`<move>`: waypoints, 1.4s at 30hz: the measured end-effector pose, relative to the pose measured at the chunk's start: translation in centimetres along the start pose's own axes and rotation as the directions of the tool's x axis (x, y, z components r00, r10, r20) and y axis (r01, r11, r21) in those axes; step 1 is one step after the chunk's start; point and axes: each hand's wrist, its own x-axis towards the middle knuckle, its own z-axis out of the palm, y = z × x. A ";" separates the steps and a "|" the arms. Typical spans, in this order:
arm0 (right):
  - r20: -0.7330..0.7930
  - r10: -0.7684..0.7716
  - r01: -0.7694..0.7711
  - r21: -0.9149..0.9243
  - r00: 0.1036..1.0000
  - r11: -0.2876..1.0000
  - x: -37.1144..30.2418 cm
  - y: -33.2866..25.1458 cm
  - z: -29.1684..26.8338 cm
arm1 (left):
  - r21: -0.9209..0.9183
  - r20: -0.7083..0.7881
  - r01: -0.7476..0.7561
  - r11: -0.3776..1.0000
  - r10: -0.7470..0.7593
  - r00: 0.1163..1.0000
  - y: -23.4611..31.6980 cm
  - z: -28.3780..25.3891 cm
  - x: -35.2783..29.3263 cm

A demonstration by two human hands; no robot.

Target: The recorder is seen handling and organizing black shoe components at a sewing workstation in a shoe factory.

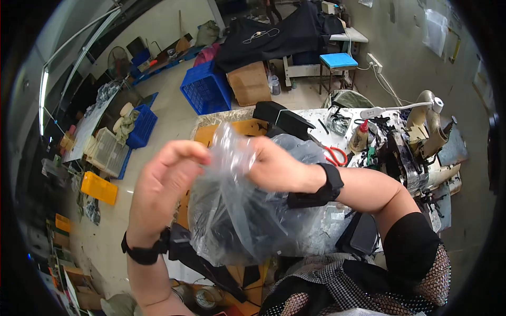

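Note:
A clear plastic bag with dark contents hangs in front of me above the work table, its top gathered into a narrow neck. My right hand is closed around that neck from the right. On the other side my left hand has its fingers curled, with thumb and fingertips pinched at the edge of the gathered plastic. Both hands are slightly blurred. What exactly the bag contains cannot be made out through the film.
Behind the bag, the table holds a long black bundle, red-handled scissors and a bottle with a red tip. A sewing machine stands at the right. Blue crates and a blue-topped stool are farther off.

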 end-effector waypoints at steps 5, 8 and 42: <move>-0.260 0.091 -0.076 0.067 0.961 0.995 -1.4 -0.4 -1.0 | 0.138 -0.267 0.435 0.890 -0.390 0.881 -12.7 -3.6 -5.3; -0.314 -0.028 -0.013 -0.128 0.949 0.992 -2.6 -1.7 -0.6 | 0.034 -0.119 0.762 0.647 -0.754 0.646 -18.7 -5.2 -9.3; -0.729 -0.053 -0.243 -0.295 0.683 0.924 -4.7 -1.1 -13.8 | -0.731 -0.131 0.279 0.622 -0.529 0.838 -9.0 -14.8 3.5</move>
